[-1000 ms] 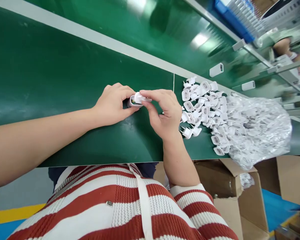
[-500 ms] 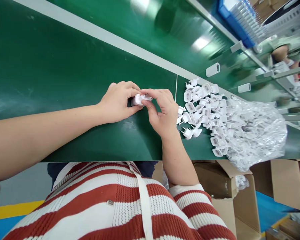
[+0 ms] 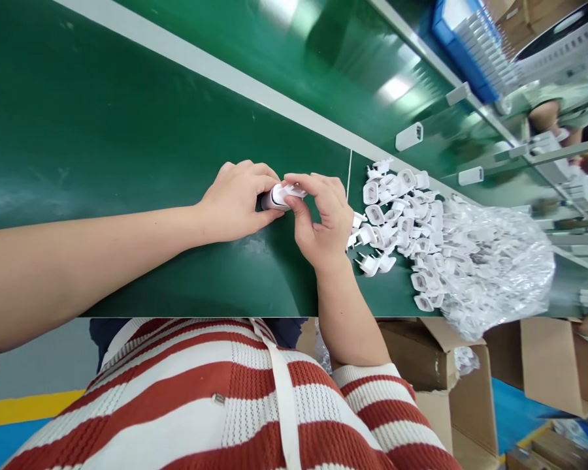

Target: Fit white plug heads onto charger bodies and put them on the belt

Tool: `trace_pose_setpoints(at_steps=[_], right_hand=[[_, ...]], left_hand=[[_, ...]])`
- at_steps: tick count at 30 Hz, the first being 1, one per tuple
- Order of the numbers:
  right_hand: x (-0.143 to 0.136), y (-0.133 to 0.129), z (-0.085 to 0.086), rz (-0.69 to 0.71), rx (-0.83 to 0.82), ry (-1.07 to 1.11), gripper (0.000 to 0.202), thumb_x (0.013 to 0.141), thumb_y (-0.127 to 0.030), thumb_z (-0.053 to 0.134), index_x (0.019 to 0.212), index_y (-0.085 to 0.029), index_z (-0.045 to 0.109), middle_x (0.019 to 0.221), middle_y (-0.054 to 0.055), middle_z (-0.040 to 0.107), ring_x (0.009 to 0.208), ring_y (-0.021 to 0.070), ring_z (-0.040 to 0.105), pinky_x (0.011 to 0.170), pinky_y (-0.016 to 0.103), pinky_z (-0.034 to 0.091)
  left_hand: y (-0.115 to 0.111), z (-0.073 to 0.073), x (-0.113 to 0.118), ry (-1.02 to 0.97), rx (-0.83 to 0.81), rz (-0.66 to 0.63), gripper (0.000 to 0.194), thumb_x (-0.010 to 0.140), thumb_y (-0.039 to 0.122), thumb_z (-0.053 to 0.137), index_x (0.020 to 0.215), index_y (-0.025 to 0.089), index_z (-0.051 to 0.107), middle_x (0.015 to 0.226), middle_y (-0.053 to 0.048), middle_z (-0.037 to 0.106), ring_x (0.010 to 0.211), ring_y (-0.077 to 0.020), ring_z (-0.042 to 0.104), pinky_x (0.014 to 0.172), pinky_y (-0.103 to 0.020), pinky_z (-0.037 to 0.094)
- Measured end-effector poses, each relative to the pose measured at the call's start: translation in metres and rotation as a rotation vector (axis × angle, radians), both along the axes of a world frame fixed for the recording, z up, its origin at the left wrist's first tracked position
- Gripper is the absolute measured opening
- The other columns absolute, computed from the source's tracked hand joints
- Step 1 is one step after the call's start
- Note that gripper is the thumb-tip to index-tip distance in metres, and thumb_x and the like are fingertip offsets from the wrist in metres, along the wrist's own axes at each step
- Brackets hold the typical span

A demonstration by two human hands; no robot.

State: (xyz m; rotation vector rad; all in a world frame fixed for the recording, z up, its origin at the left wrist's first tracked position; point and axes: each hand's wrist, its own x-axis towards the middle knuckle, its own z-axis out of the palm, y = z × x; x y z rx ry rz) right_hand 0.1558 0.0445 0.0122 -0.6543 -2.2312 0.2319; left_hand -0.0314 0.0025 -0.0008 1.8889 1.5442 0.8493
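Observation:
My left hand (image 3: 240, 201) is closed around a white charger housing (image 3: 269, 201) above the green tabletop. At the housing's right end, my right hand (image 3: 326, 225) pinches a white plug piece (image 3: 290, 193) between thumb and forefinger, its prongs pointing right. The two parts meet end to end; whether they are locked together I cannot tell, since my fingers hide part of the joint. Right of my right hand lies a loose pile of similar white plug pieces (image 3: 404, 219), some with metal pins showing.
A clear plastic bag (image 3: 504, 261) full of plug pieces adjoins the pile. Beyond the pale strip (image 3: 255, 94), white housings (image 3: 409, 136) rest on a shiny green surface. A blue tray (image 3: 463, 46) stands at the upper right. Open cardboard boxes (image 3: 473, 411) sit below the table edge.
Both hands appear slightly further right, still on the same two parts. The view has shifted a little. Slightly more of the housing's end shows between my fingers.

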Motion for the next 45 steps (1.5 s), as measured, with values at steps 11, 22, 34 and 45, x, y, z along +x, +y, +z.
trace_pose_setpoints(at_steps=[11,22,34,45], right_hand=[[0.001,0.000,-0.001,-0.054,-0.029,-0.058,0.018,0.107,-0.024,0.051,0.116,-0.026,0.067,0.105,0.003,0.081,0.098,0.0210,0.075,0.108,0.044,0.056],[0.001,-0.005,0.010,-0.153,-0.040,-0.189,0.023,0.107,-0.026,0.051,0.108,-0.027,0.074,0.101,0.000,0.080,0.095,0.0187,0.074,0.122,0.047,0.044],[0.000,-0.009,0.015,-0.219,-0.061,-0.261,0.023,0.107,-0.030,0.054,0.107,-0.030,0.078,0.100,-0.003,0.082,0.089,0.0180,0.074,0.135,0.056,0.022],[0.020,0.012,0.017,-0.137,-0.378,-0.126,0.067,0.101,-0.044,0.064,0.161,-0.022,0.042,0.142,0.012,0.071,0.132,0.0237,0.066,0.131,0.056,0.029]], left_hand=[[0.000,0.000,0.000,-0.003,-0.005,-0.002,0.028,0.091,0.043,0.066,0.108,0.024,0.076,0.125,-0.005,0.073,0.117,-0.0324,0.062,0.107,-0.054,0.039],[-0.001,0.000,0.000,-0.015,-0.009,-0.021,0.028,0.094,0.041,0.066,0.112,0.023,0.076,0.124,-0.006,0.073,0.115,-0.0316,0.062,0.106,-0.053,0.038],[0.000,0.001,0.000,-0.026,-0.021,-0.012,0.029,0.091,0.044,0.067,0.109,0.023,0.077,0.124,-0.006,0.074,0.114,-0.0310,0.062,0.105,-0.052,0.039],[0.003,0.011,-0.006,-0.237,-0.145,0.093,0.044,0.083,0.055,0.076,0.115,0.025,0.076,0.113,-0.005,0.080,0.103,-0.0287,0.071,0.097,-0.044,0.052]])
